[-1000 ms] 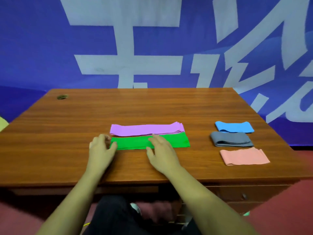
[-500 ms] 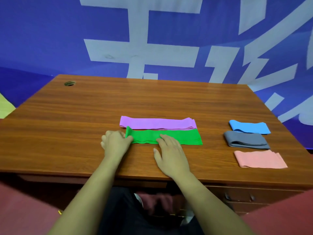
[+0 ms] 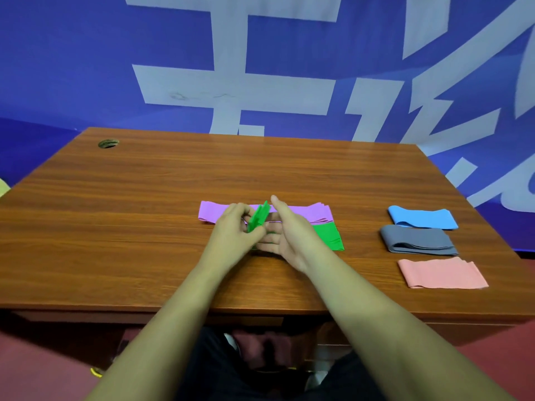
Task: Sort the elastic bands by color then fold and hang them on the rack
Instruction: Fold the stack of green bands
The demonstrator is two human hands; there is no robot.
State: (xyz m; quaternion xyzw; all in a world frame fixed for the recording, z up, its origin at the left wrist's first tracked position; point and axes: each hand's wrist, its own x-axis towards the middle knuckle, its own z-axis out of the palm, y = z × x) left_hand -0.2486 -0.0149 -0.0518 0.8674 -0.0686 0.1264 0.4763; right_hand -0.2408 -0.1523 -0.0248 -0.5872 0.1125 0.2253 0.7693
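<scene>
Lifted since before, green band's (image 3: 328, 235) end is pinched in my left grip (image 3: 234, 233), folding rightward; right grip (image 3: 292, 235), straight-fingered, steadies the crease.

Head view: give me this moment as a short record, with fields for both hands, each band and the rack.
left hand: pinches the raised left end of the green band
right hand: fingers straight, laid across the green band's middle
green band: right part flat on the desk, just nearer than the purple band
purple band: flat on the desk
right-side column: blue band farthest, grey band in the middle, pink band nearest, each folded and apart
rack: not in view
</scene>
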